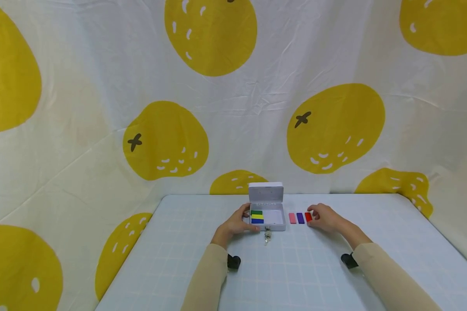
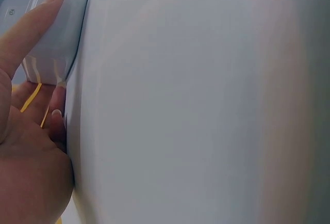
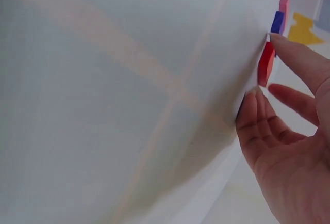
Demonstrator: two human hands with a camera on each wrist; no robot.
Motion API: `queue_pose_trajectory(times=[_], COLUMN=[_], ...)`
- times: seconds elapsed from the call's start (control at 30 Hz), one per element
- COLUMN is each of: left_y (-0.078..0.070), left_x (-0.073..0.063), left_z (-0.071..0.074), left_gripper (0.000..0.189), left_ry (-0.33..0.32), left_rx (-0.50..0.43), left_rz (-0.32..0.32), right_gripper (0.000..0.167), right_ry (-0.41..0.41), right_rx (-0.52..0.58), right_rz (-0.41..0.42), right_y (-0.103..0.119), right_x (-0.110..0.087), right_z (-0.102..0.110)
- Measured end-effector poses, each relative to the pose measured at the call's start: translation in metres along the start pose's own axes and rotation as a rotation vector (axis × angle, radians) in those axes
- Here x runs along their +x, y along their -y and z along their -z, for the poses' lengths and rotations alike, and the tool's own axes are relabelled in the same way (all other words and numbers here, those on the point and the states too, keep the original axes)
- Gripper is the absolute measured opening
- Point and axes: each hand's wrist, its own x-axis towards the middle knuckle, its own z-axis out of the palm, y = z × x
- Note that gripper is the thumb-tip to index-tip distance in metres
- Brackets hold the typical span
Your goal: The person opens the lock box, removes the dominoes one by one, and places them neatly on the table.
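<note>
Left grip [image 1: 236, 223] on the white box [image 1: 274, 215], right grip [image 1: 324, 218] at the red block [image 3: 265, 65].
On the desk [image 1: 159, 259], your left grip clasps the open white box's left side; three blocks [image 1: 257, 217] lie inside. Your right grip straddles the red block, just beside the purple block [image 1: 300, 218]; whether it pinches, I cannot tell.
</note>
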Motion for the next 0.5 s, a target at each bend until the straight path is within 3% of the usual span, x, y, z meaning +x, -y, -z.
queue_pose_trajectory(times=[0.3,0.5], left_y=[0.000,0.000], left_x=[0.001,0.000], left_z=[0.001,0.000], left_gripper=[0.100,0.100], left_ry=[-0.002,0.001], left_rx=[0.005,0.009], left_rz=[0.003,0.008], right_gripper=[0.056,0.058], right_ry=[0.035,0.031], right_rx=[0.007,0.001], right_rz=[-0.064,-0.061], right_y=[-0.002,0.001], right_x=[-0.005,-0.014], right_z=[0.002,0.006])
